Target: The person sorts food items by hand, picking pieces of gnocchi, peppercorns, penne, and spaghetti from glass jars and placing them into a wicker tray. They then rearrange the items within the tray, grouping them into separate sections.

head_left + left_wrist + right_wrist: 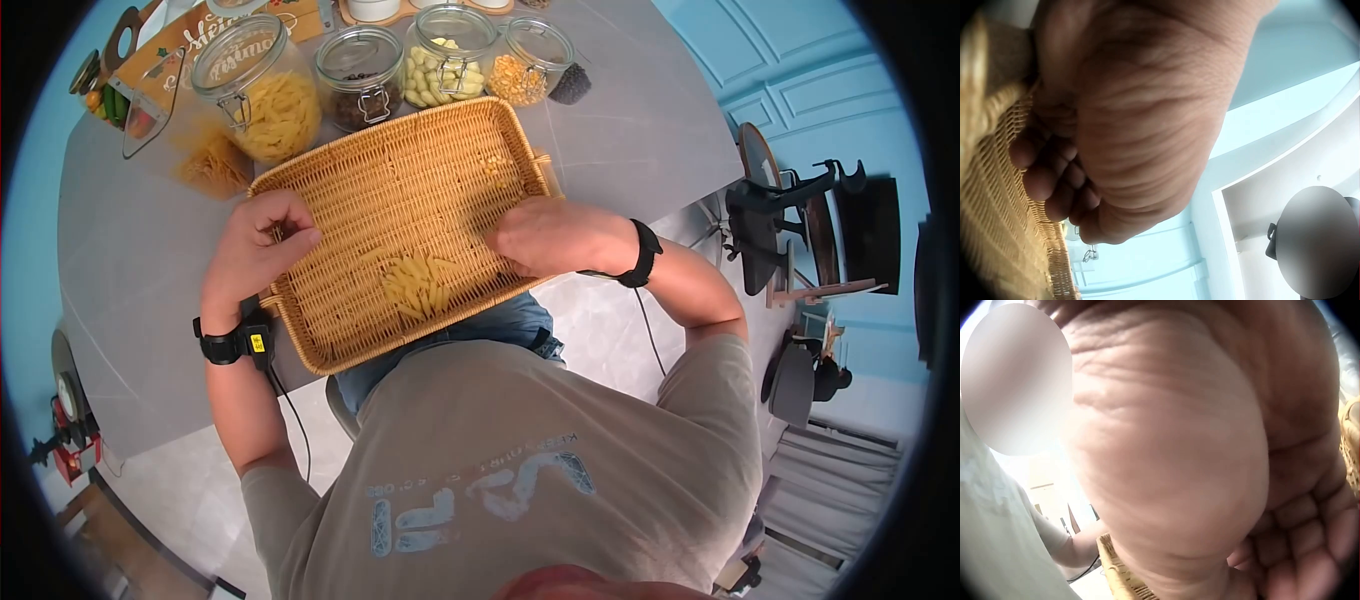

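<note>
A rectangular wicker basket (400,190) lies in front of the person, with a pile of penne (418,284) near its front side and a few yellow kernels (494,168) towards the back right. Over the basket's left side hovers the left hand (258,245), fingers loosely bent, nothing visible in it; the left wrist view shows this hand (1141,112) beside the wicker wall. The right hand (550,237) is over the right part of the basket, fingers pointing down and partly hidden; in the right wrist view its fingers are curled inward (1210,444), and no held thing shows.
Behind the basket stand glass jars with pasta (277,110), dark pieces (362,103), pale green-yellow pieces (440,78) and orange kernels (518,80). A tipped clear container of thin pasta (215,168) lies at the back left on the grey table (130,300).
</note>
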{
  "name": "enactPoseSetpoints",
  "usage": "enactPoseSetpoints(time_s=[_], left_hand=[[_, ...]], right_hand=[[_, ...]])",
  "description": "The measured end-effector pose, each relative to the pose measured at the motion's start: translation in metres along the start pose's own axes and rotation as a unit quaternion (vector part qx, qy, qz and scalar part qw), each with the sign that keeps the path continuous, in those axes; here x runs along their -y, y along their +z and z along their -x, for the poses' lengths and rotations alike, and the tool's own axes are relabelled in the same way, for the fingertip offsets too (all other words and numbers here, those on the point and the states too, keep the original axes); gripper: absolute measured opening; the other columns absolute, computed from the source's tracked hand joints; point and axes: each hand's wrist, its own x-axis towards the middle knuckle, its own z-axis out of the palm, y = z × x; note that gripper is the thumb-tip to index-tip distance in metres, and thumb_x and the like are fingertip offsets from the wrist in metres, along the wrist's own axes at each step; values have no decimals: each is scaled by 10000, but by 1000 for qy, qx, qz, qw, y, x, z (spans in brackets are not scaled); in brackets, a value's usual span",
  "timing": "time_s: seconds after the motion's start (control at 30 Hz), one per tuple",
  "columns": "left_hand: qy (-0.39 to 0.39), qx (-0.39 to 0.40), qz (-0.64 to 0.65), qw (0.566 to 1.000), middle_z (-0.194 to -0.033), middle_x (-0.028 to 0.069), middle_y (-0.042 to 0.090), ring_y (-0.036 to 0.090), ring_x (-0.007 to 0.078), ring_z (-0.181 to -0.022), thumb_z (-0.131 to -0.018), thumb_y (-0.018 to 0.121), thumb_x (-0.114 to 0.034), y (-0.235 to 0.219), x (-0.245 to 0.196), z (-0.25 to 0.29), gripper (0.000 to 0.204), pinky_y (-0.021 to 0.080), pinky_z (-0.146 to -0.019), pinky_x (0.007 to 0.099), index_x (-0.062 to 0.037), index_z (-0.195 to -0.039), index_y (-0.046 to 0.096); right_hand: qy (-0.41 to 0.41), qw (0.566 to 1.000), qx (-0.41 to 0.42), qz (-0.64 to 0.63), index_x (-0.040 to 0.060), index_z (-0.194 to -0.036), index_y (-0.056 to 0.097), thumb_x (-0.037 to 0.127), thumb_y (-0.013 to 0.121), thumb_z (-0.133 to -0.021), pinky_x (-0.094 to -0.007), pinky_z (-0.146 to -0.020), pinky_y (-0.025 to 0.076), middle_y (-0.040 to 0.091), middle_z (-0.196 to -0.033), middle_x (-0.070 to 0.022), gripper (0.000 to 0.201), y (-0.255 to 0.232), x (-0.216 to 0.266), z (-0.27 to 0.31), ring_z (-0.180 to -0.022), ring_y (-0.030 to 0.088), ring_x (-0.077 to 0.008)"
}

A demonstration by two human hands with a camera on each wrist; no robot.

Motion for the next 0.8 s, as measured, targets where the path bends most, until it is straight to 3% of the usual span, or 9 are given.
enactPoseSetpoints(time_s=[0.1, 0.3, 0.4, 0.6, 0.8], left_hand=[[-3, -1, 0, 1000, -796, -27, 610, 560, 74, -769, -904, 778, -13, 0, 2, 0, 135, 457, -689, 262, -10, -877, 645], [-6, -1, 8, 1000, -796, -33, 600, 548, 71, -765, -911, 784, -17, 1, 3, 0, 141, 441, -678, 260, -12, -876, 647], [-14, -1, 12, 1000, -799, -33, 601, 547, 69, -766, -913, 784, -17, 0, 4, 1, 140, 441, -678, 259, -13, -879, 648], [-1, -1, -3, 1000, -800, -35, 599, 545, 65, -767, -911, 786, -20, 0, 1, 0, 144, 440, -674, 259, -14, -879, 646], [-7, -7, -3, 1000, -790, -36, 599, 543, 64, -753, -907, 785, -17, 1, 2, 1, 141, 441, -666, 260, -15, -871, 649]], right_hand=[[-1, 998, -46, -42, -51, -889, 654, 84, 702, -882, -496, -797, 572, 691, -886, -228, 143, -11, 2, 8, -919, 693, -423], [-113, 989, 31, -86, -39, -877, 635, 55, 681, -888, -512, -805, 564, 683, -915, -215, 106, 1, 1, -10, -942, 683, -429], [-95, 993, 42, -51, -40, -891, 653, 53, 673, -888, -510, -821, 570, 673, -895, -211, 95, 6, 6, -14, -931, 684, -431], [-110, 981, -157, -38, -39, -853, 717, 39, 608, -881, -474, -812, 585, 715, -908, -229, 137, 12, 7, 4, -941, 708, -414], [-83, 986, -145, 0, -43, -899, 709, 25, 601, -890, -452, -822, 591, 715, -953, -206, 128, 18, 4, 7, -956, 720, -373]])
